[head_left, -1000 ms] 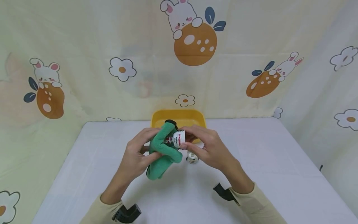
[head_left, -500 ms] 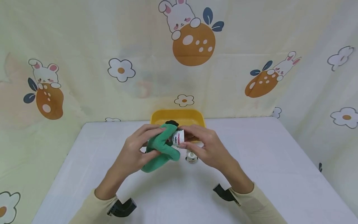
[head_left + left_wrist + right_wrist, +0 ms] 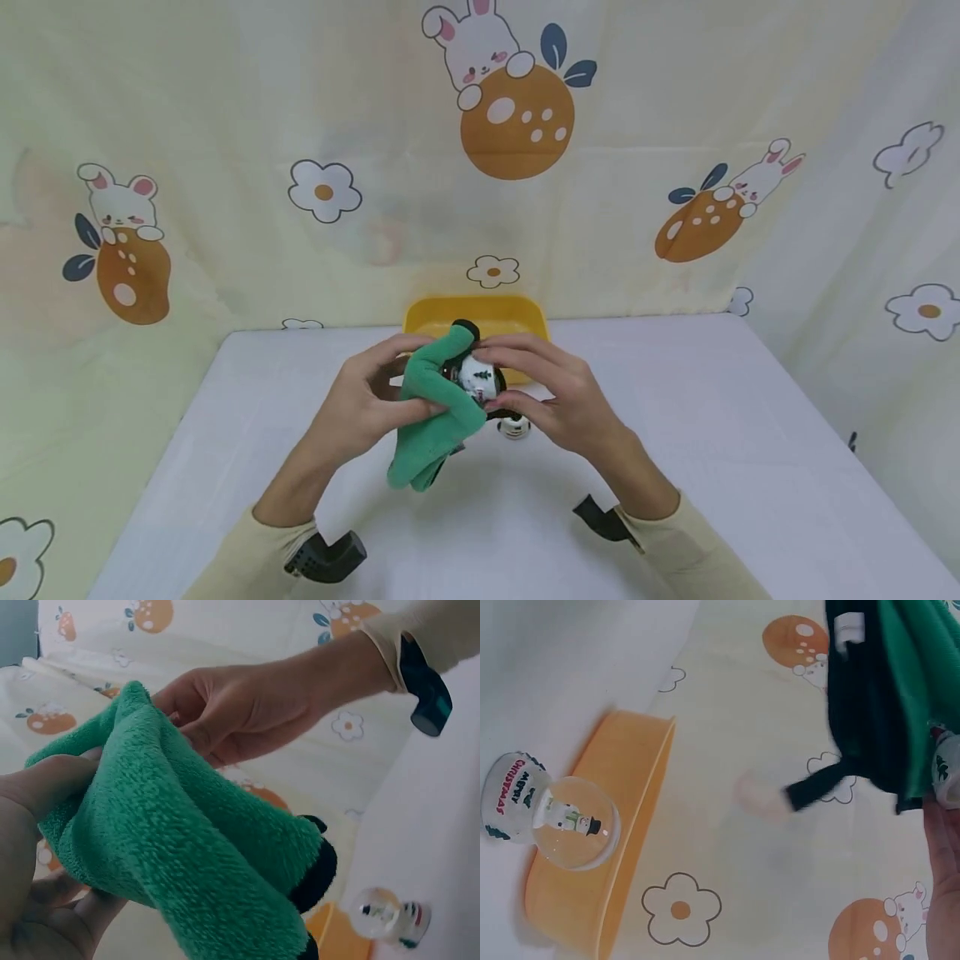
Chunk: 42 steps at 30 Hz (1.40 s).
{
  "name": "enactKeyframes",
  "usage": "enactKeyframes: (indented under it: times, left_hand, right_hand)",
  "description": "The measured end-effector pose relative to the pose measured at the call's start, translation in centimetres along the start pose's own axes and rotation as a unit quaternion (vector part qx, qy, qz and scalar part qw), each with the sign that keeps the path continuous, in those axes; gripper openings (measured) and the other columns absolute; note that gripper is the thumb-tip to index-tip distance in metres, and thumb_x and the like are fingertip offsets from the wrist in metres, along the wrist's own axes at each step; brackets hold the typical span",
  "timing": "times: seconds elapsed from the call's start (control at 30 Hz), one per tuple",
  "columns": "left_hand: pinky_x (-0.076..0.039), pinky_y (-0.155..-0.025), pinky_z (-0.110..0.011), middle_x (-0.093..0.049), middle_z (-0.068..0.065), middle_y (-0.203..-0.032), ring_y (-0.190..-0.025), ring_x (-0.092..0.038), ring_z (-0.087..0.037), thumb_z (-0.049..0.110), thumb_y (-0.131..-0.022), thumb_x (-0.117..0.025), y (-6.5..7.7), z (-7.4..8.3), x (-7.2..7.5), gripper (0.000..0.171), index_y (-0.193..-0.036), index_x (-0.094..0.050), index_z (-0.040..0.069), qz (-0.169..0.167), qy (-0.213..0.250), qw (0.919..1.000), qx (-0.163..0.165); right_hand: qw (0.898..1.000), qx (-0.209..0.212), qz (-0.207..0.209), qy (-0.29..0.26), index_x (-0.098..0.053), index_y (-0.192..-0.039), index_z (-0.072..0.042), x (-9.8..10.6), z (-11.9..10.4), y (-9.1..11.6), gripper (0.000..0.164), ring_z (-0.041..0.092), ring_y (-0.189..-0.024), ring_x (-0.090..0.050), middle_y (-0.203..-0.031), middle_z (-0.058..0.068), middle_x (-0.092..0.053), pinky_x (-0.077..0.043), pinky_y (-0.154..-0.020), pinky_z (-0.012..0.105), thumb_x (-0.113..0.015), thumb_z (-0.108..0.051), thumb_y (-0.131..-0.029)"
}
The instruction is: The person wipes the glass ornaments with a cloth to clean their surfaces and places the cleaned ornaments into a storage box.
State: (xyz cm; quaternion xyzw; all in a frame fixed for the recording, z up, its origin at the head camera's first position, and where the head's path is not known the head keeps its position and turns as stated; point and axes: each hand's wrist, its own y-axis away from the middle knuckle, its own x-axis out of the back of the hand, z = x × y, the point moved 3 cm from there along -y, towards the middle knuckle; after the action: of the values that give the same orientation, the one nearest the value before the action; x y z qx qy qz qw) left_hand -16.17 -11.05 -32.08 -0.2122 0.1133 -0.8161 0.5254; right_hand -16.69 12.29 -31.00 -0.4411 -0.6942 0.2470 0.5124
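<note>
Starting at the hands: the left hand (image 3: 367,398) has a bunched green towel (image 3: 431,429) gripped between thumb and fingers, and the right hand (image 3: 553,385) is pinching the white base of what looks like a snow globe (image 3: 477,377), thumb on the near side, fingers on the far side. The globe's other end is tucked into the folds, so I can't see its glass. My guess is the base gets the pinch because it's the sturdy bit and leaves the dome to the soft cloth, and the towel's doubled over so it cups it all round. Towel count: one, with one dark loop (image 3: 817,785) and one pale tag (image 3: 849,628) showing in the right wrist view. Just below the right hand there's a second globe, the snowman globe (image 3: 513,427), upright on the desk (image 3: 712,433), probably because the flat base is the only way it won't roll. So two globes total, one in the air, one down. Beyond that, one yellow tray (image 3: 487,308) near the far edge, likely there to give the arms room; hands block part of its inside, so no idea on contents. Behind everything is the curtain (image 3: 622,208), with three bunnies in the head view.
</note>
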Motion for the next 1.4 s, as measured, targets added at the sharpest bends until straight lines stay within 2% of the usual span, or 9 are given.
enactKeyframes:
  times: [0.13,0.33,0.53,0.67,0.9,1.0,1.2,1.4]
  left_hand:
    - [-0.063,-0.084,-0.040,-0.060,-0.013,-0.131,-0.097,-0.070,-0.033,-0.001,-0.086,-0.076,0.1,-0.3,-0.2,0.054,-0.137,-0.058,0.008,0.017,0.050,0.9981,0.033]
    - [-0.061,-0.089,-0.036,-0.056,-0.017,-0.132,-0.101,-0.067,-0.030,0.010,-0.091,-0.070,0.2,-1.2,-0.6,0.052,-0.141,-0.054,0.008,0.030,0.103,0.9896,0.095]
    - [-0.061,-0.088,-0.035,-0.056,-0.020,-0.127,-0.098,-0.068,-0.029,0.013,-0.095,-0.066,0.2,-1.6,-0.7,0.050,-0.143,-0.052,0.006,0.023,0.107,0.9883,0.106]
    - [-0.061,-0.089,-0.034,-0.058,-0.017,-0.129,-0.101,-0.067,-0.029,0.012,-0.094,-0.069,0.2,-1.5,-0.6,0.051,-0.142,-0.054,0.007,0.026,0.087,0.9921,0.087]
    - [-0.062,-0.086,-0.037,-0.061,-0.015,-0.127,-0.101,-0.067,-0.028,0.002,-0.090,-0.075,0.3,-0.9,-0.8,0.051,-0.138,-0.057,0.004,0.026,0.056,0.9981,0.008]
    - [-0.062,-0.084,-0.038,-0.063,-0.014,-0.126,-0.101,-0.068,-0.025,0.000,-0.089,-0.076,0.4,-0.9,-0.9,0.053,-0.138,-0.057,0.005,0.030,0.037,0.9988,-0.014]
    - [-0.063,-0.080,-0.038,-0.064,-0.011,-0.124,-0.102,-0.067,-0.023,-0.005,-0.087,-0.077,0.5,-0.8,-1.0,0.057,-0.139,-0.058,0.007,0.035,-0.014,0.9978,-0.054]
    - [-0.064,-0.076,-0.035,-0.064,-0.009,-0.125,-0.107,-0.063,-0.023,-0.007,-0.082,-0.080,0.3,-0.6,-0.9,0.058,-0.135,-0.061,0.008,0.040,-0.078,0.9921,-0.089]
  right_hand:
    - [0.999,0.041,0.016,-0.004,-0.069,-0.120,0.000,0.1,0.0,-0.1,0.034,0.027,-0.116,-0.065,-0.122,0.016,-0.067,-0.055,-0.098,0.027,-0.070,-0.022,-0.094]
    - [0.996,0.086,0.017,0.015,-0.070,-0.116,-0.002,0.0,0.0,-0.3,0.022,0.027,-0.116,-0.063,-0.124,0.016,-0.065,-0.054,-0.101,0.027,-0.066,-0.014,-0.098]
    - [0.991,0.127,0.015,0.044,-0.072,-0.116,-0.002,0.0,-0.2,-0.7,0.020,0.028,-0.113,-0.064,-0.122,0.016,-0.066,-0.053,-0.102,0.028,-0.064,-0.011,-0.100]
    - [0.991,0.129,0.014,0.043,-0.071,-0.118,0.000,0.3,-0.4,-0.8,0.022,0.029,-0.113,-0.066,-0.122,0.018,-0.067,-0.055,-0.099,0.028,-0.067,-0.010,-0.099]
    - [0.994,0.099,-0.015,0.045,-0.067,-0.124,0.003,0.6,-0.4,-0.6,0.034,0.029,-0.115,-0.065,-0.124,0.018,-0.066,-0.056,-0.097,0.026,-0.069,-0.019,-0.098]
    - [0.997,0.062,-0.031,0.043,-0.065,-0.127,0.003,0.7,-0.2,-0.4,0.043,0.028,-0.114,-0.065,-0.125,0.016,-0.066,-0.056,-0.097,0.026,-0.070,-0.026,-0.097]
    - [0.998,-0.044,-0.050,0.013,-0.063,-0.131,0.000,0.6,0.1,-0.3,0.051,0.021,-0.105,-0.069,-0.124,0.012,-0.066,-0.060,-0.088,0.029,-0.068,-0.037,-0.096]
    - [0.995,-0.087,-0.044,0.004,-0.063,-0.128,-0.001,0.6,0.2,-0.5,0.054,0.017,-0.094,-0.072,-0.118,0.009,-0.070,-0.062,-0.082,0.028,-0.069,-0.042,-0.095]
